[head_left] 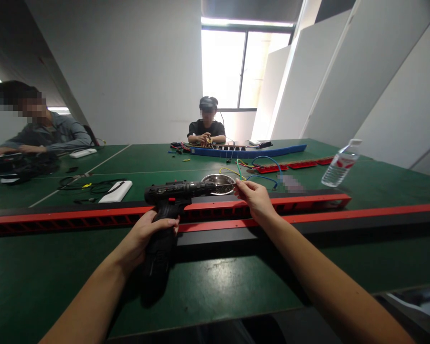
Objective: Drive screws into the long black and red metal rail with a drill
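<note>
My left hand is wrapped round the grip of a black cordless drill, which points to the right. A thin bit sticks out of its chuck. At the bit's tip, the fingers of my right hand are pinched together; whether they grip the bit's end or a small screw there is too small to tell. Behind the bit stands a round metal bowl with small dark parts in it. Below the drill and my hands lie two long red and black rails.
On the green table stand a water bottle and a white box beside black cables. Farther back lie red strips, loose wires and a long blue rail. One person sits opposite, another at far left.
</note>
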The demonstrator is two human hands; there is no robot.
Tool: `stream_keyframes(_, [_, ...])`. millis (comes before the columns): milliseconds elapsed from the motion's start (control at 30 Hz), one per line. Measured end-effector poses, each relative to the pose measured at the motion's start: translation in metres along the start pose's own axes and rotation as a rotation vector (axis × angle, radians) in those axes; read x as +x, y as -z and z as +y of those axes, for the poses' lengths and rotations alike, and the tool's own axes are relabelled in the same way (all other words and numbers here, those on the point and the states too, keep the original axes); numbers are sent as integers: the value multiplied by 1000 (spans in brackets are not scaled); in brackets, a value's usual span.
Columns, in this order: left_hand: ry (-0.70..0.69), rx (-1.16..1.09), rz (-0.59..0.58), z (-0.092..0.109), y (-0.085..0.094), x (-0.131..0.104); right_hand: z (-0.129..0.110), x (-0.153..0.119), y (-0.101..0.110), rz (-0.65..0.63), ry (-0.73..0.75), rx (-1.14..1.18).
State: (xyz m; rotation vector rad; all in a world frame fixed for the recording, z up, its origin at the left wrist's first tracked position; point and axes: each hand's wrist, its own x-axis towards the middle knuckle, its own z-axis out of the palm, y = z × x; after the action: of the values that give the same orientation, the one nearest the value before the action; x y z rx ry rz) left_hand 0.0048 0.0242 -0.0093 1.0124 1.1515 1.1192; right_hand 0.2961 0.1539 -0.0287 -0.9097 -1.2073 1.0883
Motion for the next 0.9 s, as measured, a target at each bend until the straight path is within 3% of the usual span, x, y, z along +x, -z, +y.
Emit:
stream_keyframes(200, [-7,-12,4,1,-1,-1,-4,-2,-1,2,-45,34])
stream_keyframes(900, [-14,3,4,2,-2,-2,-4,-4,-2,36,23,-17])
